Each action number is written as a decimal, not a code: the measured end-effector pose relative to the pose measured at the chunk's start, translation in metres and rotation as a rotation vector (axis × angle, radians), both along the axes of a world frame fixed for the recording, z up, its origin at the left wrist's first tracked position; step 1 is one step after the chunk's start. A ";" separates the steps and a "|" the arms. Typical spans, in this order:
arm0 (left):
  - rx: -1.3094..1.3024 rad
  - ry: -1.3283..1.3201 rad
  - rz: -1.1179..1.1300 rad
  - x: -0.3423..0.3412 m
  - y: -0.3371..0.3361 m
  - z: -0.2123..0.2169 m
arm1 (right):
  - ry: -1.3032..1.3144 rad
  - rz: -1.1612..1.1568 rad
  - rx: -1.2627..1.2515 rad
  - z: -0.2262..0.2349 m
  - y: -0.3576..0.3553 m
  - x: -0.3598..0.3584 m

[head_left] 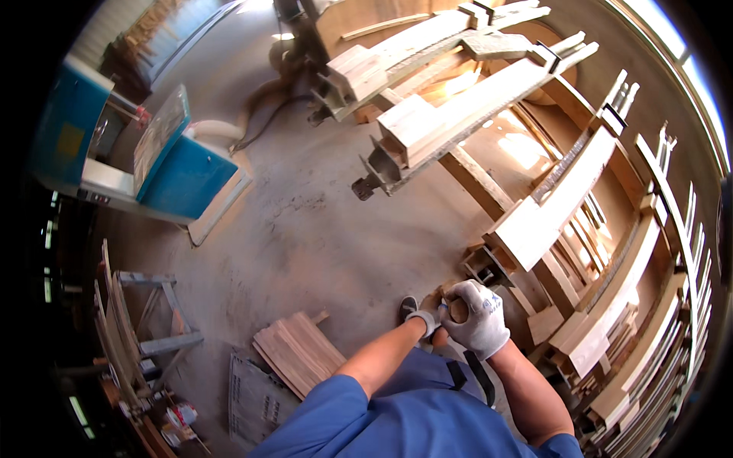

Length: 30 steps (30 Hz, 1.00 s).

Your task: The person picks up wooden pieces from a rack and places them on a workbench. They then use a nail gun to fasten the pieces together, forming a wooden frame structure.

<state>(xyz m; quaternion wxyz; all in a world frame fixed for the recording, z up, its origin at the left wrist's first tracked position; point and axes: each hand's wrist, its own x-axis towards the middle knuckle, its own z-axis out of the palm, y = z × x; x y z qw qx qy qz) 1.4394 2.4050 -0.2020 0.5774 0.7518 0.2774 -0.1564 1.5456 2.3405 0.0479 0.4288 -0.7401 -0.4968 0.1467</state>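
Both of my hands, in white work gloves, are close together in front of my body at the lower middle. My right hand [479,317] is closed, its fingers curled round a small brown, round-ended thing [458,310] whose kind does not show. Just beside it is my left hand [429,307], its glove stained brown, with the fingers bent in toward the right hand. What lies between the left fingers is hidden. A dark shoe [408,307] shows on the floor beyond the left wrist.
Metal rack arms carrying timber beams [527,229] reach in from the right. A stack of wooden boards [298,353] lies at lower left beside a grey sheet [259,401]. Further left stand a metal trestle [172,345] and a blue machine [187,175] with a hose.
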 end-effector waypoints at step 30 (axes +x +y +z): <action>0.487 -0.634 0.158 -0.004 0.009 0.195 | -0.137 0.051 -0.185 0.023 -0.021 0.012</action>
